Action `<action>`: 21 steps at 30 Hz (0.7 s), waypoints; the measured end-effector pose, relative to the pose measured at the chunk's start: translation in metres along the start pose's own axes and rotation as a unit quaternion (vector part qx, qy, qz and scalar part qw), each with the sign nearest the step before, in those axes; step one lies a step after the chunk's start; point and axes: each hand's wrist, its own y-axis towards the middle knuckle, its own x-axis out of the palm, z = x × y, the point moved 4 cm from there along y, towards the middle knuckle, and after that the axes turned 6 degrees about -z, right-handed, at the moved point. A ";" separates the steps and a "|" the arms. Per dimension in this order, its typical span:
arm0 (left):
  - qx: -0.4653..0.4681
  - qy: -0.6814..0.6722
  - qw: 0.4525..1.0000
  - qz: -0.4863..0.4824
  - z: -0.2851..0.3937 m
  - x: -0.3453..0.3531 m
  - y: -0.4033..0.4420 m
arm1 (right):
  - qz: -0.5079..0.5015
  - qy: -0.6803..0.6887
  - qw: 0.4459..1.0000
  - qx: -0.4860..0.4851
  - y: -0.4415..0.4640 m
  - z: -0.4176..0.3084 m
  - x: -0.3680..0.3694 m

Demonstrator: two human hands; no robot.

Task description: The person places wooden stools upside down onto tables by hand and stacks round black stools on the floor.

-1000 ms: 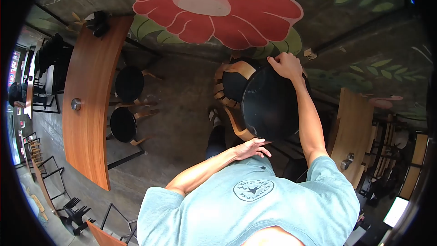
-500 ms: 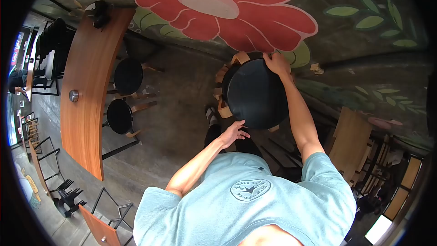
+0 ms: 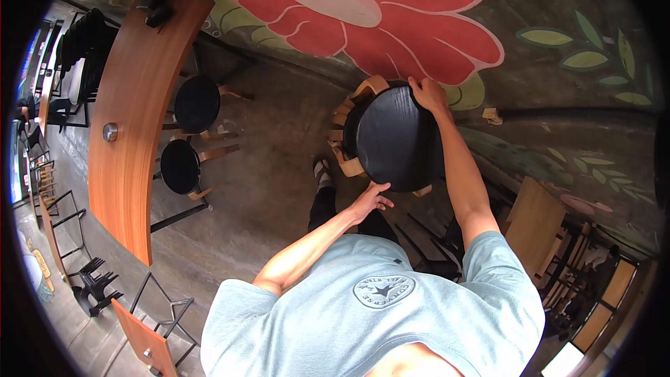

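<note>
A round black stool (image 3: 394, 141) with bent wooden legs is in front of me, its seat seen from above. Curved pale wooden legs (image 3: 352, 165) stick out at its left side, several close together like stools stacked in one another. My right hand (image 3: 427, 94) is closed over the far right edge of the seat, fingers partly hidden by the rim. At the near edge, my left hand (image 3: 371, 202) touches the rim with a fingertip; its other fingers are loosely bent and apart, not wrapped round the seat.
A long wooden table (image 3: 129, 119) stands at the left, with a small metal cylinder (image 3: 109, 132) on it. Two more black stools (image 3: 197, 104) are beside it. A wall with a painted red flower (image 3: 391, 21) rises ahead. At the right are a wooden tabletop (image 3: 534, 220) and dark metal legs.
The stool's seat has turned or tilted slightly, showing more wooden leg at its left. My left hand has moved a little to the right along the near rim. My right hand keeps its hold.
</note>
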 end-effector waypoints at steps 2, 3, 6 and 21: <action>-0.001 -0.008 1.000 0.007 -0.001 0.006 -0.003 | 0.013 0.000 1.000 -0.005 0.002 0.001 0.001; -0.005 -0.009 1.000 0.007 -0.002 0.006 -0.002 | 0.029 0.001 1.000 -0.008 0.002 0.004 0.002; -0.001 0.006 1.000 0.006 0.004 0.001 0.002 | 0.024 -0.005 0.999 0.027 0.006 0.018 0.005; -0.004 0.186 0.974 0.129 0.050 -0.039 -0.001 | 0.020 0.069 0.983 0.169 -0.012 0.067 0.029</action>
